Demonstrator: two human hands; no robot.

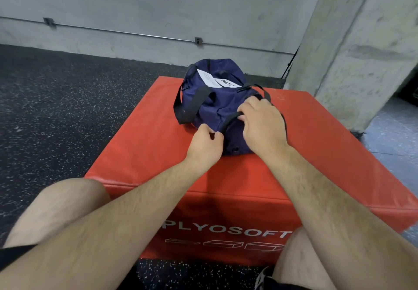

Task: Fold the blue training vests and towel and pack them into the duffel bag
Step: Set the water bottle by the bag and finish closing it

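A navy duffel bag (pixel 210 99) with black straps and a white paper tag lies on top of a red foam plyo box (pixel 144 154). My left hand (pixel 203 146) pinches the near end of the bag, right where a black strap (pixel 228 121) meets the fabric. My right hand (pixel 262 127) lies over the near right part of the bag with its fingers curled round that same strap. No vests or towel are in view; the inside of the bag is hidden.
The box stands on black speckled rubber flooring (pixel 56 109). A grey concrete wall runs behind it and a concrete pillar (pixel 362 52) rises at the right. My bare knees frame the front of the box.
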